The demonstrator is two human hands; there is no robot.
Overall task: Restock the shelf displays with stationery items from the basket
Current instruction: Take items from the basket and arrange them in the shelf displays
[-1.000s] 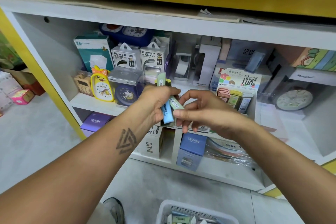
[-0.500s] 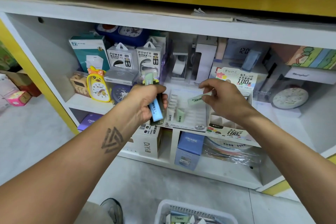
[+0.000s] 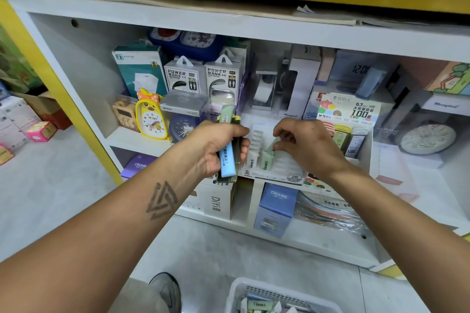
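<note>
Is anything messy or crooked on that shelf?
A little. The white slotted display tray is mostly unfilled, with only a few small packs standing at its left. Loose papers stick out unevenly on top of the shelf. The right hand is slotting in a green pack.

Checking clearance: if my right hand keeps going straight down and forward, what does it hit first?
Probably the white slotted display tray: the right hand hovers just above its pale green packs. Depth is unclear.

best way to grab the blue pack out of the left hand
Pinch the blue pack by its free lower end, coming from below with the right hand. The left hand wraps its middle, and other packs crowd the top, so only the bottom sticks out clear.
</note>
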